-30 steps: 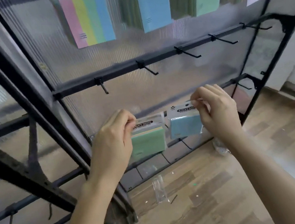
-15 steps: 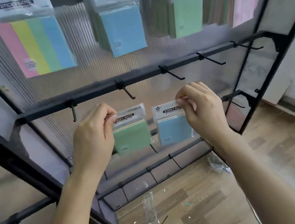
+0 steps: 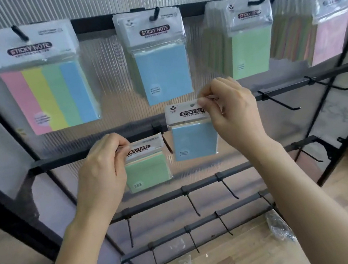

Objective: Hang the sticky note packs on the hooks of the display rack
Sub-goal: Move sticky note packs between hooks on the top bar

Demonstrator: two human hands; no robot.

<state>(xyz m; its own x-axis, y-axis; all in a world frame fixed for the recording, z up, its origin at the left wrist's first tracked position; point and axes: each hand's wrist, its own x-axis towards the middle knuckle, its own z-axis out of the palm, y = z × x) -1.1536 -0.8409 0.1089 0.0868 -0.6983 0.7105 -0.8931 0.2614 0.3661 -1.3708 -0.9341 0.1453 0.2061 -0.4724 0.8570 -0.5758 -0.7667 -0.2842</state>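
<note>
The left hand [image 3: 103,166] covers the green sticky note pack [image 3: 147,171]'s left edge, pinching its header just below the second rail [image 3: 58,160]. The right hand [image 3: 232,117] pinches the blue sticky note pack [image 3: 195,139]'s header corner across that rail, hiding the rail there. Above the rail, hung packs [image 3: 160,55] blur rightward.

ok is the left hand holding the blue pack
No, the left hand pinches the green pack by its header, while the blue pack is in the right hand.
</note>
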